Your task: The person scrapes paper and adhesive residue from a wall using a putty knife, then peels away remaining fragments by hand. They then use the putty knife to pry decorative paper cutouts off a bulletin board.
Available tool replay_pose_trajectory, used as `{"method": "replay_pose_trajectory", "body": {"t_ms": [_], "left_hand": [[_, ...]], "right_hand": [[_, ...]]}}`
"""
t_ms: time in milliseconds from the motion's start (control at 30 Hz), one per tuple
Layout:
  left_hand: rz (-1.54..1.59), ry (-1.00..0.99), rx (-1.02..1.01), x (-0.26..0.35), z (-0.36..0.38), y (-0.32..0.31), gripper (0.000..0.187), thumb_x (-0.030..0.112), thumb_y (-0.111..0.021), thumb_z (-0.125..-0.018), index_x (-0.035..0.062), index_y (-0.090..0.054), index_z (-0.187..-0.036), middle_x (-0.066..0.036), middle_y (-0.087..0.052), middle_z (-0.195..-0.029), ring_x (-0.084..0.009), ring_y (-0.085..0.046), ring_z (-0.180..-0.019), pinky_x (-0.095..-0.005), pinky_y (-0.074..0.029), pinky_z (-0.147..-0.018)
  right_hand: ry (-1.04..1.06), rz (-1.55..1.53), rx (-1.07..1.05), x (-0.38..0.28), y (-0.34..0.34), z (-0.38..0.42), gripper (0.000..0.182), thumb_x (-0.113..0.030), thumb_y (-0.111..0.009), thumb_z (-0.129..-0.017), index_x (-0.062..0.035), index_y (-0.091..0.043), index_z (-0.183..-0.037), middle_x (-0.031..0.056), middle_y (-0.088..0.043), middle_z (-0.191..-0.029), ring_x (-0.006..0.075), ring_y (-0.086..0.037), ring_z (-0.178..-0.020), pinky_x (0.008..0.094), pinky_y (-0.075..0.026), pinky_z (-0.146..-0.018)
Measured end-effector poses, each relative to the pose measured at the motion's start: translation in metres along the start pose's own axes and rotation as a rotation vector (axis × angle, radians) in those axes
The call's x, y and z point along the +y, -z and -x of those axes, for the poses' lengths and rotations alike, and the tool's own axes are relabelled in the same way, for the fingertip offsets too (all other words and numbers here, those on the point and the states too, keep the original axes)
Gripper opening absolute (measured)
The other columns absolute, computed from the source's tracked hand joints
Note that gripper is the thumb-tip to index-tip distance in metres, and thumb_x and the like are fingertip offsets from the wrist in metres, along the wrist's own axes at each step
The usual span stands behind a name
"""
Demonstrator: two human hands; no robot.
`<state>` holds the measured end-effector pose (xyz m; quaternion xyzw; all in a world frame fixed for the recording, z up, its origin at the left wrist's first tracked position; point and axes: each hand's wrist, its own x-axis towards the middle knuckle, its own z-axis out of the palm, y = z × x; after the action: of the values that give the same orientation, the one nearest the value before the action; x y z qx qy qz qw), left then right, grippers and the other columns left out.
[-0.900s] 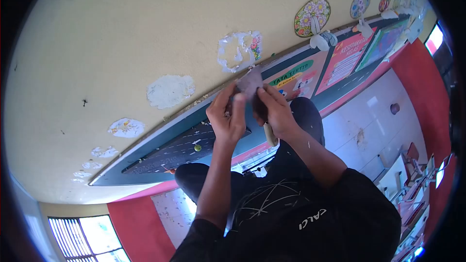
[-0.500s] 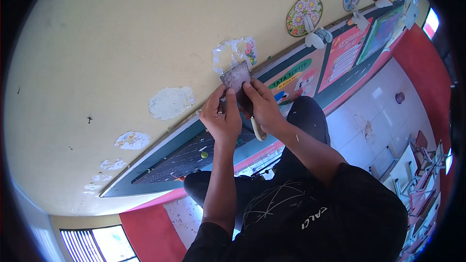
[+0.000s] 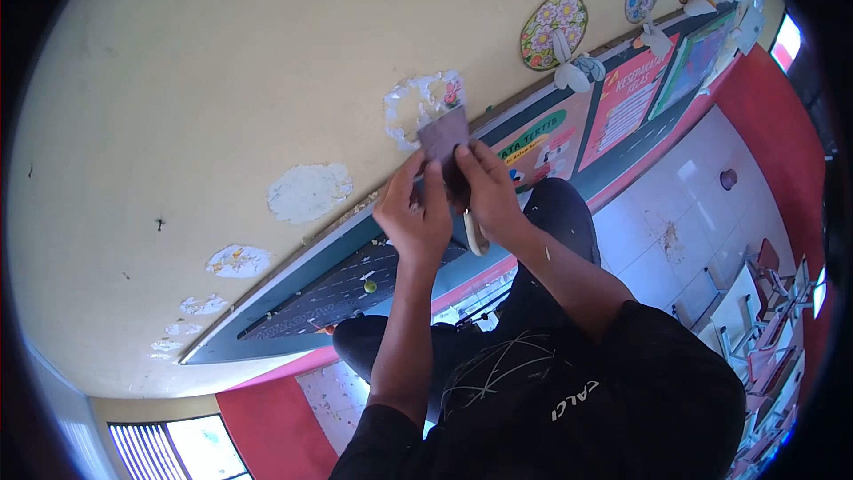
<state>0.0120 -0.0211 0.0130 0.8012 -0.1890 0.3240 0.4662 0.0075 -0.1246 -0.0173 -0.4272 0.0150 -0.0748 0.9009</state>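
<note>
Both my hands are closed on a scraper point(image 3: 444, 135) with a broad, flat metal blade. My left hand point(image 3: 414, 213) grips the blade's left side, thumb on its face. On the other side, my right hand point(image 3: 494, 197) holds the blade near the handle. The pale handle point(image 3: 475, 233) hangs below my right fingers. The blade's edge lies at a partly stripped sticker point(image 3: 402, 107) on the cream wall. A pink floral remnant point(image 3: 453, 92) shows just above the blade, and torn white paper rings the bare middle.
Whitish scraped patches point(image 3: 310, 193) run down the wall to the left. Round floral stickers point(image 3: 554, 32) stay on it to the right. A framed board point(image 3: 306, 289) with posters point(image 3: 542, 144) runs below my hands. Chairs and desks point(image 3: 742, 316) stand on the tiled floor far below.
The scraper and both hands have shifted a little to the right along the sticker. Its blade now covers the lower part of the floral remnant. Both hands keep their hold.
</note>
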Motion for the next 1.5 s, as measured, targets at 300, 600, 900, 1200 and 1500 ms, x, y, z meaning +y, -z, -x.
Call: {"method": "replay_pose_trajectory", "body": {"t_ms": [300, 600, 900, 1200, 1500], "left_hand": [[-0.009, 0.012, 0.138, -0.02, 0.016, 0.008, 0.017, 0.009, -0.071, -0.086, -0.0022, -0.07, -0.099, -0.005, -0.064, -0.069, -0.0043, -0.043, -0.05, -0.0223, -0.032, -0.046], [-0.036, 0.033, 0.049, -0.013, 0.009, 0.008, 0.019, 0.01, -0.067, -0.09, -0.0043, -0.068, -0.103, -0.005, -0.067, -0.075, -0.0027, -0.051, -0.059, -0.0196, -0.039, -0.052], [0.003, 0.037, 0.137, -0.016, -0.001, -0.002, 0.017, 0.007, -0.068, -0.087, -0.0042, -0.069, -0.099, -0.01, -0.067, -0.074, -0.0084, -0.052, -0.055, -0.0244, -0.038, -0.049], [0.015, 0.028, 0.012, 0.007, -0.004, -0.001, 0.016, 0.008, -0.067, -0.09, -0.0049, -0.068, -0.101, -0.005, -0.067, -0.076, -0.0049, -0.051, -0.061, -0.0222, -0.042, -0.055], [0.067, 0.093, 0.122, -0.023, 0.026, -0.001, 0.013, 0.009, -0.07, -0.088, -0.0015, -0.068, -0.094, -0.004, -0.065, -0.068, -0.0035, -0.041, -0.049, -0.0225, -0.031, -0.045]], "right_hand": [[-0.047, -0.045, -0.161, 0.014, -0.004, 0.0, 0.023, -0.026, -0.047, -0.105, -0.0065, -0.053, -0.094, -0.0009, -0.053, -0.069, 0.006, -0.049, -0.051, 0.0219, -0.039, -0.043], [-0.022, -0.085, -0.121, 0.019, 0.0, -0.004, 0.025, -0.028, -0.048, -0.105, -0.0065, -0.053, -0.094, -0.0007, -0.053, -0.067, 0.0063, -0.05, -0.05, 0.0223, -0.039, -0.043], [0.005, -0.118, 0.045, 0.013, -0.02, -0.001, 0.025, -0.027, -0.049, -0.104, -0.0057, -0.054, -0.092, -0.0003, -0.056, -0.07, 0.0049, -0.052, -0.053, 0.0227, -0.04, -0.042], [0.088, 0.046, 0.009, -0.007, -0.002, -0.001, 0.026, -0.026, -0.048, -0.104, -0.0052, -0.054, -0.089, 0.0006, -0.054, -0.068, 0.0069, -0.051, -0.051, 0.0227, -0.039, -0.042], [0.031, 0.228, -0.095, 0.004, 0.008, -0.001, 0.029, -0.027, -0.05, -0.103, -0.0041, -0.051, -0.085, 0.0017, -0.052, -0.063, 0.0069, -0.048, -0.046, 0.0233, -0.037, -0.04]]}}
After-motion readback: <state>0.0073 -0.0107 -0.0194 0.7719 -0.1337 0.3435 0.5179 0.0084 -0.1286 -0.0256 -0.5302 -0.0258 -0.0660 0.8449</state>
